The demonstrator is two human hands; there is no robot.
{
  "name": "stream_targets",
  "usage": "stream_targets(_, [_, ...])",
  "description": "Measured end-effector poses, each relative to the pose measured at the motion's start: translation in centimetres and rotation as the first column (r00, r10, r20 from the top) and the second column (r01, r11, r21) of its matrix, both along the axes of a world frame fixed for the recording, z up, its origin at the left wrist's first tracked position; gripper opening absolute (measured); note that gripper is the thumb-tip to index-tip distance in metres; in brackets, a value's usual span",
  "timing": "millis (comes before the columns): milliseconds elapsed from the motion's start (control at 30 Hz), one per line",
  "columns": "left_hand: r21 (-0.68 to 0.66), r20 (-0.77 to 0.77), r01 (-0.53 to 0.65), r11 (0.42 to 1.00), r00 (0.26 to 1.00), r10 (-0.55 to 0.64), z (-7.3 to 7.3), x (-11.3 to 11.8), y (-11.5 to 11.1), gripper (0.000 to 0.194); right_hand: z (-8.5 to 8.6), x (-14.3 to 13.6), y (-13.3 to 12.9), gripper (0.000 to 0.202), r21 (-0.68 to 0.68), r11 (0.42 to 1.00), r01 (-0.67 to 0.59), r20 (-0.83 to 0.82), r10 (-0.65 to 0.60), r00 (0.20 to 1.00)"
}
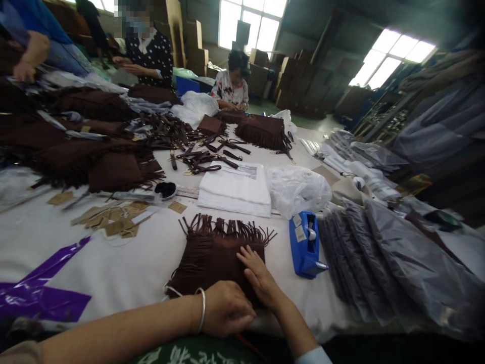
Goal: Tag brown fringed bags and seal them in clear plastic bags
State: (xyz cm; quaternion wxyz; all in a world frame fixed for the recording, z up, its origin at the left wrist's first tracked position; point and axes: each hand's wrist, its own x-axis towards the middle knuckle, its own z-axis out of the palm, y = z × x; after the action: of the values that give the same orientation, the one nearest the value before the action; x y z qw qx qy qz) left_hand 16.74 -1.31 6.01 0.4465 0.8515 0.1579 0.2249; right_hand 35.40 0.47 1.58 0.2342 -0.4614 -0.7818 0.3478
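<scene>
A dark brown fringed bag [215, 258] lies flat on the white-covered table, its fringe spread along the far edge. On its right part my right hand [259, 275] rests palm down with the fingers stretched out. My left hand [227, 308], with a silver bangle [202, 309] at the wrist, is at the bag's near edge. Its fingers are curled in, and what they hold, if anything, is hidden. A white cord [172, 291] shows at the bag's near left corner.
Right of the bag stands a blue tape dispenser [303, 245], beside a row of plastic-wrapped bags [364, 253]. Behind lie white bags [235, 189] and brown straps [204, 159]. Kraft tags [113, 217], purple plastic [45, 288] and piled fringed bags [113, 169] occupy the left. Several people work farther back.
</scene>
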Motion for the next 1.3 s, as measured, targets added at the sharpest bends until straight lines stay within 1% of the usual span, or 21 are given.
stream_targets(33, [-0.058,0.035,0.018,0.998,0.999,-0.016,1.5,-0.7,0.0,0.026,0.5,0.4,-0.5,0.045,-0.052,0.999,-0.001,-0.141,-0.006,0.99])
stream_targets(67, [-0.12,0.059,0.009,0.993,0.998,-0.002,2.9,-1.7,0.2,0.027,0.9,0.9,-1.1,0.043,-0.111,0.993,0.045,-0.29,-0.076,0.954])
stream_targets(100, [-0.194,0.072,-0.048,0.98,0.995,0.063,4.0,-2.9,0.5,0.027,1.0,1.7,-1.5,0.043,-0.186,0.973,0.134,-0.424,-0.203,0.882])
stream_targets(133, [-0.287,0.074,-0.159,0.945,0.979,0.188,4.7,-4.4,1.0,0.028,0.8,2.6,-1.9,0.044,-0.286,0.927,0.241,-0.521,-0.362,0.773])
stream_targets(167, [-0.386,0.067,-0.299,0.873,0.934,0.35,5.0,-6.1,1.5,0.029,0.4,3.7,-2.2,0.044,-0.406,0.854,0.326,-0.565,-0.515,0.645])
stream_targets(200, [-0.484,0.051,-0.437,0.758,0.851,0.523,4.9,-7.9,2.1,0.032,-0.2,4.9,-2.2,0.044,-0.527,0.765,0.371,-0.56,-0.641,0.525])
stream_targets(233, [-0.573,0.022,-0.54,0.617,0.742,0.67,4.2,-9.8,2.6,0.035,-0.8,6.1,-2.2,0.045,-0.631,0.677,0.379,-0.524,-0.732,0.435])
stream_targets(267, [-0.648,-0.018,-0.597,0.474,0.634,0.773,3.3,-11.6,3.0,0.038,-1.5,7.3,-1.9,0.045,-0.713,0.602,0.36,-0.474,-0.792,0.384])
stream_targets(300, [-0.708,-0.073,-0.615,0.348,0.553,0.83,2.1,-13.3,3.4,0.041,-2.0,8.3,-1.5,0.047,-0.776,0.541,0.325,-0.424,-0.828,0.366])
stream_targets(333, [-0.754,-0.138,-0.61,0.243,0.509,0.85,0.9,-14.6,3.7,0.044,-2.3,9.1,-0.9,0.049,-0.822,0.497,0.278,-0.387,-0.846,0.367])
stream_targets(400, [-0.82,-0.259,-0.565,0.095,0.513,0.819,-1.4,-16.2,4.2,0.049,-2.4,10.0,0.7,0.054,-0.886,0.436,0.157,-0.346,-0.848,0.401])
stream_targets(467, [-0.875,-0.304,-0.483,0.02,0.583,0.753,-2.9,-16.5,4.9,0.052,-2.0,9.8,2.8,0.057,-0.93,0.368,0.021,-0.316,-0.826,0.466])
stream_targets(567, [-0.945,-0.258,-0.328,-0.001,0.741,0.62,-3.8,-15.3,7.1,0.046,-1.0,8.2,5.9,0.054,-0.949,0.278,-0.147,-0.31,-0.754,0.579])
stream_targets(700, [-0.995,-0.101,-0.093,-0.041,0.913,0.395,-4.2,-13.7,11.4,0.046,0.2,5.3,8.9,0.052,-0.914,0.257,-0.314,-0.405,-0.641,0.652])
stream_targets(833, [-0.995,-0.029,-0.004,-0.099,0.966,0.258,-4.7,-12.7,15.5,0.047,0.5,3.6,11.6,0.06,-0.911,0.236,-0.337,-0.411,-0.58,0.704])
stream_targets(967, [-0.994,-0.026,-0.007,-0.111,0.985,0.171,-5.2,-11.0,18.6,0.046,-0.1,3.1,14.2,0.059,-0.906,0.224,-0.36,-0.424,-0.501,0.755])
stream_targets(1033, [-0.995,-0.021,-0.011,-0.096,0.994,0.107,-5.5,-9.9,19.8,0.047,-0.5,2.9,15.2,0.059,-0.898,0.215,-0.385,-0.44,-0.465,0.768])
stream_targets(1100, [-0.999,-0.025,-0.021,-0.046,0.996,0.09,-5.7,-9.0,20.7,0.044,-0.8,2.8,16.1,0.062,-0.898,0.197,-0.393,-0.439,-0.443,0.782])
stream_targets(1167, [-0.998,-0.043,-0.05,0.049,0.99,0.133,-5.7,-8.5,21.2,0.04,-0.6,2.5,16.9,0.067,-0.896,0.219,-0.387,-0.444,-0.418,0.793])
stream_targets(1233, [-0.977,-0.067,-0.102,0.186,0.98,0.187,-5.2,-8.5,21.4,0.039,0.1,2.1,17.5,0.069,-0.874,0.317,-0.369,-0.471,-0.359,0.806])
stream_targets(1300, [-0.909,-0.107,-0.16,0.385,0.982,0.156,-4.2,-8.8,21.1,0.039,1.3,1.5,17.6,0.067,-0.806,0.495,-0.324,-0.479,-0.223,0.849])
